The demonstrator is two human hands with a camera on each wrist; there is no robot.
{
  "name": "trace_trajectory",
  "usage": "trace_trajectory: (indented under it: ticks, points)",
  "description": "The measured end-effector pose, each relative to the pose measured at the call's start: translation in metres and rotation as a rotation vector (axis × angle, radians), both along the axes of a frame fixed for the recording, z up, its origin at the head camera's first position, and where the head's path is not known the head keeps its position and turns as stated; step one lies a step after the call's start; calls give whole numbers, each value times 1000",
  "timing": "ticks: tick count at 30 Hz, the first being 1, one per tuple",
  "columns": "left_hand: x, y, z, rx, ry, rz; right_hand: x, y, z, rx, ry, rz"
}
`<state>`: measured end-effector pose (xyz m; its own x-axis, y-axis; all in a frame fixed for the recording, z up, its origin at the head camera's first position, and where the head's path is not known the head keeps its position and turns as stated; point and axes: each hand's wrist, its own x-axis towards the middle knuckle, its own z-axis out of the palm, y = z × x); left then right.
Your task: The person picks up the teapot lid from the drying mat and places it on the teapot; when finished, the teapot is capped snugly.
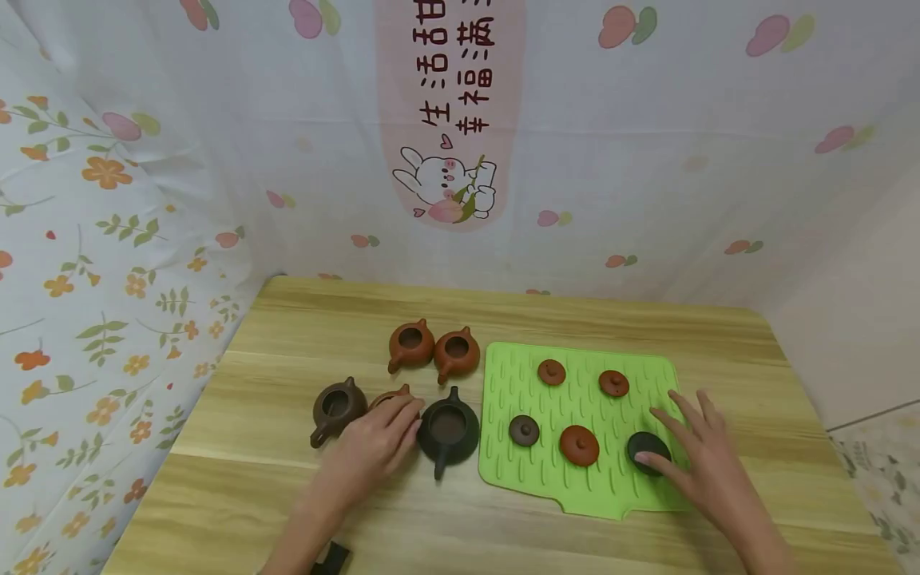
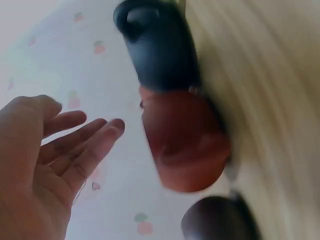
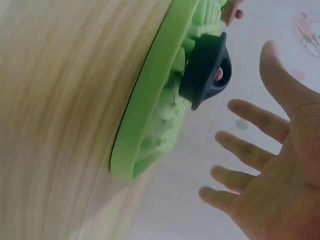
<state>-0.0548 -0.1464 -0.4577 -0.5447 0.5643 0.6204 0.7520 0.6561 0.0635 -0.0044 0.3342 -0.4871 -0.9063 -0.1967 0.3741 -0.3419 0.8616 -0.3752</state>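
Observation:
My left hand (image 1: 374, 447) hovers over a reddish-brown teapot (image 2: 182, 140) that it partly covers in the head view. In the left wrist view its fingers are loosely bent and apart from the pot. A black teapot (image 1: 449, 430) stands right of this hand, a dark brown teapot (image 1: 338, 405) left of it. All these pots are lidless in the head view. My right hand (image 1: 707, 471) is spread near a black lid (image 3: 207, 70) with a looped knob. That lid lies on the right part of a green ridged mat (image 1: 532, 471); the right wrist view shows a gap between fingers and lid.
Two more reddish teapots (image 1: 457, 353) stand behind, side by side. On the mat lie a dark brown lid (image 1: 525, 430) and several reddish lids (image 1: 579, 446). A small black object (image 1: 331, 558) sits by the left forearm. A printed curtain (image 1: 647, 160) hangs behind the wooden table (image 1: 460, 535).

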Motion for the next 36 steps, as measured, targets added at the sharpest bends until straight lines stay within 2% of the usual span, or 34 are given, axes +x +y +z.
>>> trace_trajectory:
  ticks: [3, 8, 11, 14, 18, 22, 24, 27, 30, 33, 36]
  points:
    - [6, 10, -7, 83, 4, -5, 1, 2, 2, -37, -8, -19]
    - [18, 24, -24, 216, -81, 16, 1, -2, 5, -44, -43, -62]
    - [22, 28, -41, 272, -140, 40, 0, -4, 5, -96, -79, -23]
    - [23, 29, -62, 326, -216, 58, -1, -6, 2, -145, -116, 23]
    - [25, 31, -83, 334, -327, 114, 0, -4, -4, -170, -119, 42]
    - [29, 36, -82, 274, -370, 178, 1, 1, -10, -194, -105, 45]
    - [30, 38, -83, 230, -378, 211, 2, 4, -10, -212, -129, 40]
    - [29, 38, -94, 176, -376, 242, 3, 7, -9, -232, -161, 31]
    - [28, 38, -97, 158, -342, 246, 4, 9, -8, -253, -187, 17]
    - [28, 39, -90, 137, -306, 239, 5, 10, -10, -272, -190, 12]
    - [32, 42, -75, 109, -269, 241, 8, 12, -12, -297, -201, 18]
